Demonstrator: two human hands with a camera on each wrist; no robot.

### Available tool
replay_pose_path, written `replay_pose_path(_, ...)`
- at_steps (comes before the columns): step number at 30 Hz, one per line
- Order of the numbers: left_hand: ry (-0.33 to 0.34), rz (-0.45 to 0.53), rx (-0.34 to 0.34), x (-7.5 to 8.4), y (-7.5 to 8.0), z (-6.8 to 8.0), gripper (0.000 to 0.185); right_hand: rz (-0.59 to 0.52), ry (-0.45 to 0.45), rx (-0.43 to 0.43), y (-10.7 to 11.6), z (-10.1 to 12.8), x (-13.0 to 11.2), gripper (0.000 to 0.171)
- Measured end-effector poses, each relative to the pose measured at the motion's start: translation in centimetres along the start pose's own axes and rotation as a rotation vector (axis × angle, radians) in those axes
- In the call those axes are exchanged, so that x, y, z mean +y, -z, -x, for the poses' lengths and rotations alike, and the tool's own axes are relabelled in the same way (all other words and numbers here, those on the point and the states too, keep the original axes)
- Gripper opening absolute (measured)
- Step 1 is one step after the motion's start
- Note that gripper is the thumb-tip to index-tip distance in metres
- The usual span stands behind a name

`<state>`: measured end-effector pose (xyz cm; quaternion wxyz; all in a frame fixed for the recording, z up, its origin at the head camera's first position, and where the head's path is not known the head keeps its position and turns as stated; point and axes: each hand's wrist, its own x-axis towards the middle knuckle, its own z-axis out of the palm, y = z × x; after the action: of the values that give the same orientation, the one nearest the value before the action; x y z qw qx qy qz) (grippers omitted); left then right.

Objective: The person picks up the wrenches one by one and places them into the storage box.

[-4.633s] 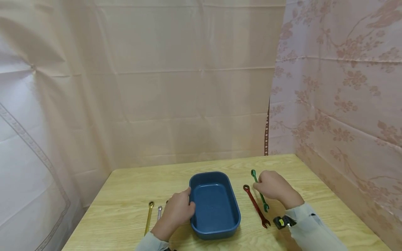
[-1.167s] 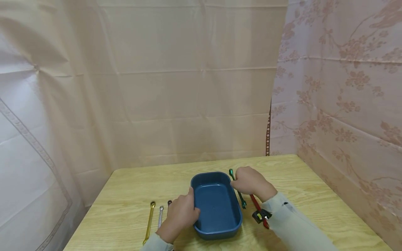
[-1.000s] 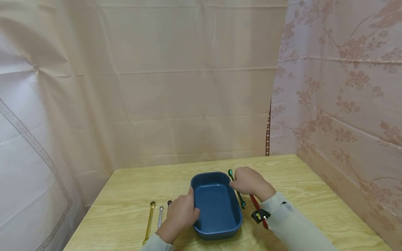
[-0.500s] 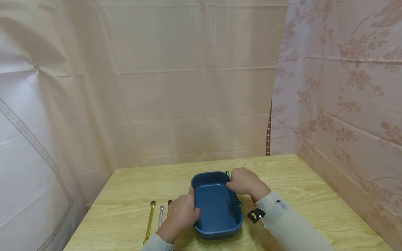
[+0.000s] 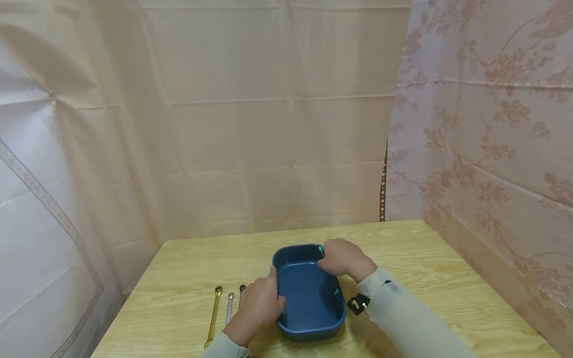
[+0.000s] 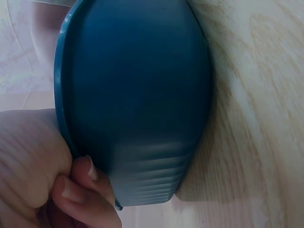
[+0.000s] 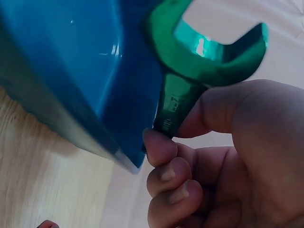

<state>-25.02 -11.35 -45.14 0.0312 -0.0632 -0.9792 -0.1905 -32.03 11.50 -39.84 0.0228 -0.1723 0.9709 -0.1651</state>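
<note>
A blue plastic bin [image 5: 309, 325] stands on the table. My left hand [image 5: 261, 304] grips its left rim, thumb inside and fingers curled on the outer wall in the left wrist view. My right hand [image 5: 344, 258] pinches a green combination wrench [image 7: 178, 92] by its shank at the bin's right rim. Its open end faces the camera in the right wrist view, next to the bin's wall. In the head view the wrench's two ends show just inside the right wall, while the hand hides the middle. The bin's visible floor holds nothing.
Left of the bin lie a gold wrench [image 5: 213, 318], a silver wrench [image 5: 230, 306] and a dark one [image 5: 242, 287], partly behind my left hand. A red tip [image 7: 48, 224] shows on the table in the right wrist view. Wooden table [image 5: 197, 258]; curtains behind and right.
My right hand has carried the green wrench leftward from the table to over the bin's right edge. The red wrench is now hidden by my right arm. My left hand stays on the bin.
</note>
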Motion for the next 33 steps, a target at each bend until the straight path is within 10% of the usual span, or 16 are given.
replay_pose_path(33, -0.005, -0.012, -0.004, 0.0, 0.2, 0.1, 0.079, 0.056, -0.078, -0.077, -1.1, -1.9, -2.2, 0.035)
